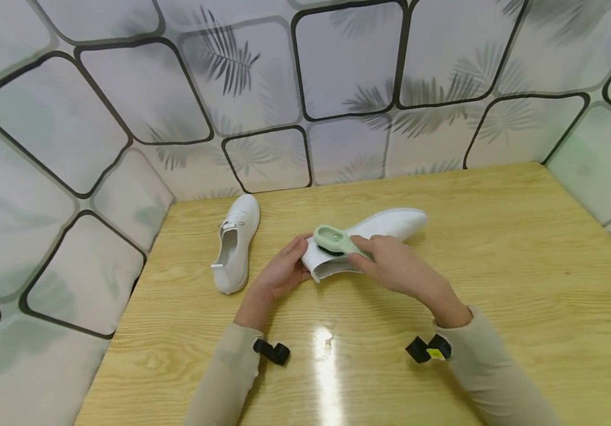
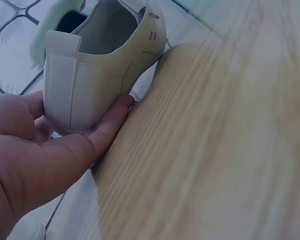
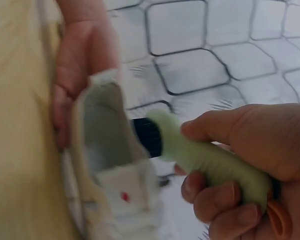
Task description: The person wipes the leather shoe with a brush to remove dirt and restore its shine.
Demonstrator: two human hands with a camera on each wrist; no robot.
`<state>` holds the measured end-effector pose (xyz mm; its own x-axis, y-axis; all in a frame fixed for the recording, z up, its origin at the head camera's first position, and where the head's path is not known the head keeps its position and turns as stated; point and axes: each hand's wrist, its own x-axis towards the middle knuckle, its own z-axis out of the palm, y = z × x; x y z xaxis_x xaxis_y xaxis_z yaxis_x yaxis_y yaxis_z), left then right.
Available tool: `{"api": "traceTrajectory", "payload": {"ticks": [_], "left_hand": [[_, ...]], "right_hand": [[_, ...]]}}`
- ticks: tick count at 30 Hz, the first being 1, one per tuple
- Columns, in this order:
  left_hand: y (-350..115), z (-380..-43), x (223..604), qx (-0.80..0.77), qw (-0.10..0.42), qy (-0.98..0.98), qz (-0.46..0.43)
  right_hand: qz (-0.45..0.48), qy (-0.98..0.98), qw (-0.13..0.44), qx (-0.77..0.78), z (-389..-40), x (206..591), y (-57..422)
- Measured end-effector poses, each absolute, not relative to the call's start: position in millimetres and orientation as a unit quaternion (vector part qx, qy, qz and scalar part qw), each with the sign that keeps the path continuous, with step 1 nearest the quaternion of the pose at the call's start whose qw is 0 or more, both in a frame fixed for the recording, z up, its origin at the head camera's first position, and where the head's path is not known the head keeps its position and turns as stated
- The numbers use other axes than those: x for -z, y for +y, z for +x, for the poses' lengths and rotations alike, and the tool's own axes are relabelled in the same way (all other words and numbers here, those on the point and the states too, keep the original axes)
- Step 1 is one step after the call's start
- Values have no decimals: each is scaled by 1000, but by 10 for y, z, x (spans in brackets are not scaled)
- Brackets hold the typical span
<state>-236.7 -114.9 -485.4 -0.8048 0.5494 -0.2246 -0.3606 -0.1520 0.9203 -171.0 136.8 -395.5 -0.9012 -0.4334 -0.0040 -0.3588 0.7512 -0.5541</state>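
A white shoe (image 1: 391, 223) lies tilted on its side, its heel end held by my left hand (image 1: 282, 270). In the left wrist view, fingers wrap under the heel of the shoe (image 2: 65, 100). My right hand (image 1: 391, 260) grips a light green brush (image 1: 332, 238) by its handle. The dark bristles of the brush (image 3: 147, 137) touch the side of the shoe near the heel in the right wrist view. My right hand (image 3: 240, 175) has its thumb along the handle and fingers curled round it. An orange loop (image 3: 279, 220) hangs at the handle's end.
A second white shoe (image 1: 238, 251) stands upright on the wooden table (image 1: 497, 284), left of my left hand, toe toward the wall. Patterned wall covering (image 1: 353, 65) rises behind the table and at both sides.
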Motion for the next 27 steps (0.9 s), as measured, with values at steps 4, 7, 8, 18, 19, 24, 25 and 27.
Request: {"api": "traceTrajectory", "payload": {"ticks": [4, 7, 8, 18, 19, 24, 25, 27], "left_hand": [[-1137, -2374, 4860, -754, 303, 577, 82], [-1150, -2382, 4872, -754, 299, 579, 76], [-1155, -2380, 4874, -754, 299, 580, 75], [-1127, -2355, 4854, -754, 301, 578, 81], [-1128, -2356, 4854, -755, 301, 577, 80], [-1131, -2355, 4857, -754, 309, 574, 83], [-1130, -2355, 4857, -753, 312, 573, 85], [-1125, -2358, 4853, -752, 314, 573, 89]], "right_hand": [[-164, 950, 45, 261, -1731, 3966, 1472], [-153, 956, 28, 247, -1758, 4042, 1418], [-162, 955, 26, 245, -1758, 4061, 1382], [-164, 958, 9, 233, -1691, 3990, 1416], [-170, 959, 2, 227, -1686, 4005, 1385], [-239, 926, 72, 285, -1654, 4026, 1251], [-239, 923, 82, 290, -1648, 4011, 1269], [-225, 923, 91, 299, -1650, 3975, 1336]]}}
